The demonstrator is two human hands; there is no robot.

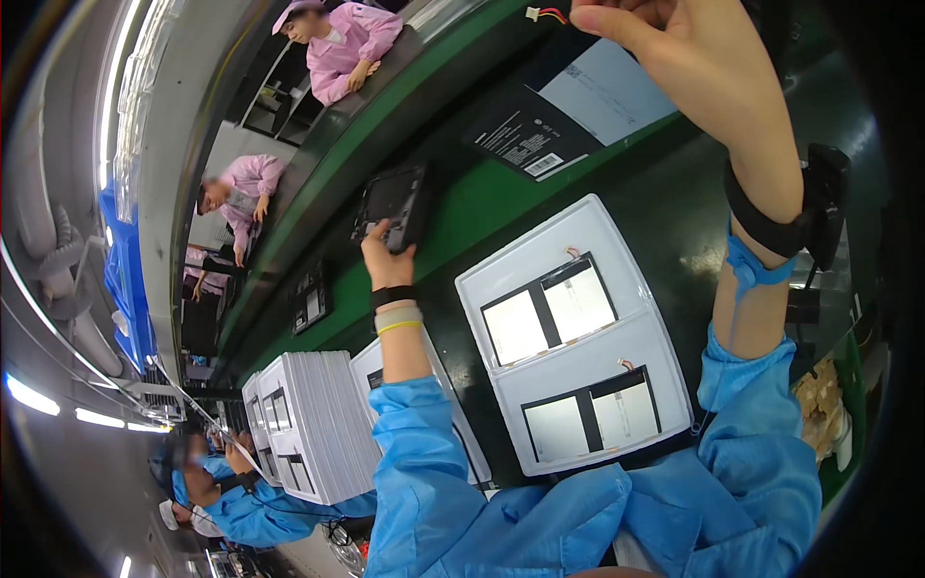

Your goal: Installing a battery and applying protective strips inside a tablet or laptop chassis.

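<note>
My left hand point(387, 258) grips the near edge of a black device housing point(393, 197), which is slightly blurred on the green conveyor belt. At the upper right my right hand point(665, 48) is pinched on a thin red, yellow and black wire lead point(553, 14) that ends in a small white connector. Below that hand is a flat battery pack point(607, 91), part black with a barcode label, part silvery grey. The near part of the belt holds a white plastic tray point(631, 255) with two similar battery packs, their short leads and connectors showing. My right fingertips are partly cut off by the frame's top edge.
A tall stack of white trays point(323, 424) stands at the left, beside another tray point(443, 371) partly under my left arm. Farther down the belt lies another black housing point(310, 301). Co-workers in pink point(352, 43) sit across the line; one in blue point(231, 506) is at my left.
</note>
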